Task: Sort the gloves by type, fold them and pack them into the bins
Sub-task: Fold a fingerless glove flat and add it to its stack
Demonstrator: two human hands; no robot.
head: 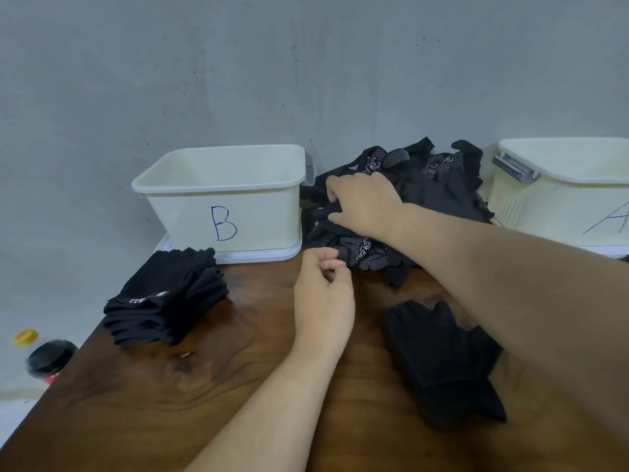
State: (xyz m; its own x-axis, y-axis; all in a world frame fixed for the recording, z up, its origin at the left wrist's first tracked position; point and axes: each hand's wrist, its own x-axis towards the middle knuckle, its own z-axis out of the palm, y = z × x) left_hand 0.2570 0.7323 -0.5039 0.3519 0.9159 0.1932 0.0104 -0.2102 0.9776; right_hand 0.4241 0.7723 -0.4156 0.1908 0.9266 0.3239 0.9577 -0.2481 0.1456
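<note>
A loose heap of black gloves (439, 189), some with white dots, lies between the two cream bins at the back of the wooden table. My right hand (364, 202) reaches into the heap's left side, its fingers curled round a black glove there. My left hand (323, 294) hovers at the heap's front edge with fingers loosely curled; it holds nothing that I can see. A neat stack of folded black gloves (166, 301) sits in front of bin B (221, 185). A second pile of plain black gloves (442, 362) lies under my right forearm.
Bin A (561, 185) stands at the back right, partly cut off. Bin B looks empty inside. A grey wall runs right behind the bins. Off the table's left edge I see a red bottle with a black cap (51, 361) and a yellow cap (25, 336).
</note>
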